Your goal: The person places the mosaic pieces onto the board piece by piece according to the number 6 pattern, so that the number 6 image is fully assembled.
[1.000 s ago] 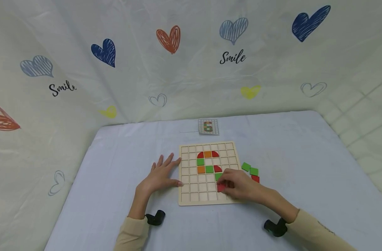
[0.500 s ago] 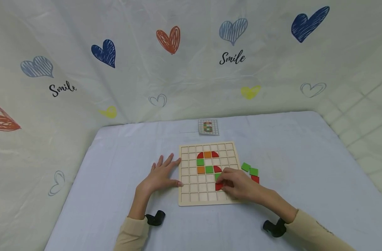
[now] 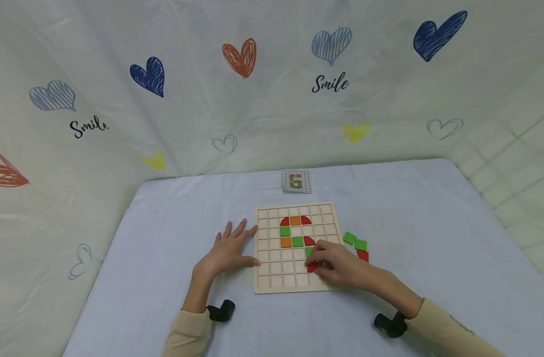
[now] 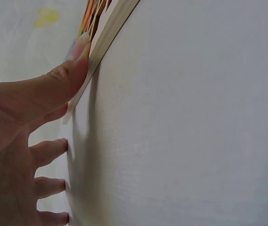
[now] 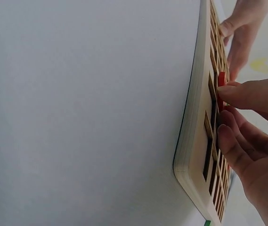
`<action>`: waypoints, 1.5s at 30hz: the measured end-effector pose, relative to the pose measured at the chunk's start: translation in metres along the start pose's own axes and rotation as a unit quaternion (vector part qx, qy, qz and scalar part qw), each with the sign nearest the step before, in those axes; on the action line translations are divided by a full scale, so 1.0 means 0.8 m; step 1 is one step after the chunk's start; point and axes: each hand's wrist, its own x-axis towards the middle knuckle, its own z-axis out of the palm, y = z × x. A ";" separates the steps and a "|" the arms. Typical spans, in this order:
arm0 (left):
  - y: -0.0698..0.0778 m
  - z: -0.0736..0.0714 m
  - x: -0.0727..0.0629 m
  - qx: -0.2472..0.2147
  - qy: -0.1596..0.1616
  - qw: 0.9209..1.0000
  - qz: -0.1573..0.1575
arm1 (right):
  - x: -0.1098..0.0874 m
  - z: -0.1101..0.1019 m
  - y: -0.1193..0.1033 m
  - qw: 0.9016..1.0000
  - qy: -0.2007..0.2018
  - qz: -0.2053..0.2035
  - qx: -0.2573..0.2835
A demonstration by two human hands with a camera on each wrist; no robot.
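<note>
A wooden grid board [image 3: 272, 282] lies on the white cloth. Red, orange and green tiles fill some of its cells in a curved pattern. Spread fingers of my left hand [image 3: 227, 254] touch the board's left edge, and the thumb rests on its rim in the left wrist view. My right hand [image 3: 338, 263] is over the board's lower right part, pinching a red quarter-round tile [image 3: 312, 267]. That tile stands proud of the grid in the right wrist view. Just above it, a green tile [image 3: 309, 252] is partly covered by my fingers.
Right of the board lie two loose green tiles [image 3: 349, 238] and a red tile [image 3: 363, 255], partly hidden by my right hand. A small printed pattern card [image 3: 296, 181] lies beyond the board. A heart-printed curtain [image 3: 272, 99] hangs behind the table.
The red tile in my right hand has turned and shifted slightly left, so its rounded edge now shows at the bottom. My left hand has stayed at the board's edge.
</note>
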 end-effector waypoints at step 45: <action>0.001 -0.003 -0.002 -0.007 -0.001 1.000 0.006 | -0.021 -0.031 0.024 0.994 0.088 -0.002 -0.057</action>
